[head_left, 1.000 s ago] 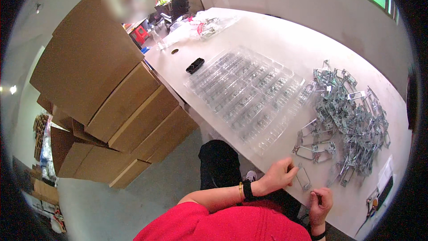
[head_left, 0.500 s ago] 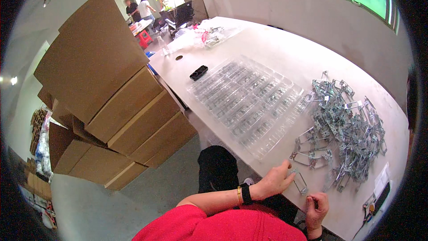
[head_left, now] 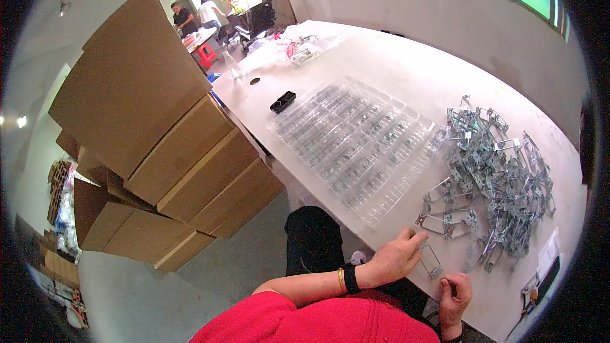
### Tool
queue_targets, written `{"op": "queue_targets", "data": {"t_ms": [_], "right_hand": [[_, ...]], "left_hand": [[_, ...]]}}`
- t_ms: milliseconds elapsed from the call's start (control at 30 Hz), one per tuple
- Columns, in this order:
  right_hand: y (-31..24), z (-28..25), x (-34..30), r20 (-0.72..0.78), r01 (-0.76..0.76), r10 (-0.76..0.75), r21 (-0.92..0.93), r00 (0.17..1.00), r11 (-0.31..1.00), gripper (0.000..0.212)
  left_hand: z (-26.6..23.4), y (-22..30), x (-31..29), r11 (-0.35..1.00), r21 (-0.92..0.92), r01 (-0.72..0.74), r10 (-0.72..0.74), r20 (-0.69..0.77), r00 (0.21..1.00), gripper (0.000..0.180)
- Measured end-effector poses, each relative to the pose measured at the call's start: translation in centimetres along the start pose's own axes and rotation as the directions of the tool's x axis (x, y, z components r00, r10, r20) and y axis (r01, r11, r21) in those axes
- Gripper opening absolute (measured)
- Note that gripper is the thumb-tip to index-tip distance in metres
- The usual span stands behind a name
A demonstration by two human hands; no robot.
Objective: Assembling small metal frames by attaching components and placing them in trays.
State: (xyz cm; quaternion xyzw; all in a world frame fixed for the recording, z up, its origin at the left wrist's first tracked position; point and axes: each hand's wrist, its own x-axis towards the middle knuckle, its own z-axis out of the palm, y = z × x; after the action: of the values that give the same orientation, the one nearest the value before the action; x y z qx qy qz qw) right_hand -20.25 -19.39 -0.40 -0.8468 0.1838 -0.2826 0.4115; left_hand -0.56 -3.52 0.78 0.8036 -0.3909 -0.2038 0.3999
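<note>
At the table's near edge, my left hand (head_left: pixel 397 257) has its fingers closed at the upper end of a small metal bracket with a thin wire loop (head_left: pixel 434 258). My right hand (head_left: pixel 455 298) is beside the bracket's lower end, fingers curled and thumb pressed to the forefinger. Whatever it pinches, if anything, is too small to make out. A tangled heap of similar grey metal brackets (head_left: pixel 499 181) lies just beyond both hands. Left of the heap is a clear plastic compartment tray (head_left: pixel 356 146) with small metal parts in its rows.
A black small tray (head_left: pixel 283 102) sits by the tray's far corner. Pliers-like tools (head_left: pixel 528 297) lie at the table's right edge. Stacked cardboard boxes (head_left: pixel 190 171) stand on the left. Clear plastic bags (head_left: pixel 305 51) are at the far end; two people are in the background.
My left hand's fingers have drawn closer together at the bracket's upper end. My right hand has shifted very slightly right and stays curled. The view has tilted a little.
</note>
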Motion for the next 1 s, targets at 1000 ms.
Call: {"op": "queue_targets", "data": {"t_ms": [1000], "right_hand": [[0.1,-0.5,-0.3,0.002,0.004,-0.004,-0.099,1.000,0.995,0.010]], "left_hand": [[-0.2,-1.9,0.1,0.956,0.045,-0.290,0.285,0.091,0.954,0.049]]}}
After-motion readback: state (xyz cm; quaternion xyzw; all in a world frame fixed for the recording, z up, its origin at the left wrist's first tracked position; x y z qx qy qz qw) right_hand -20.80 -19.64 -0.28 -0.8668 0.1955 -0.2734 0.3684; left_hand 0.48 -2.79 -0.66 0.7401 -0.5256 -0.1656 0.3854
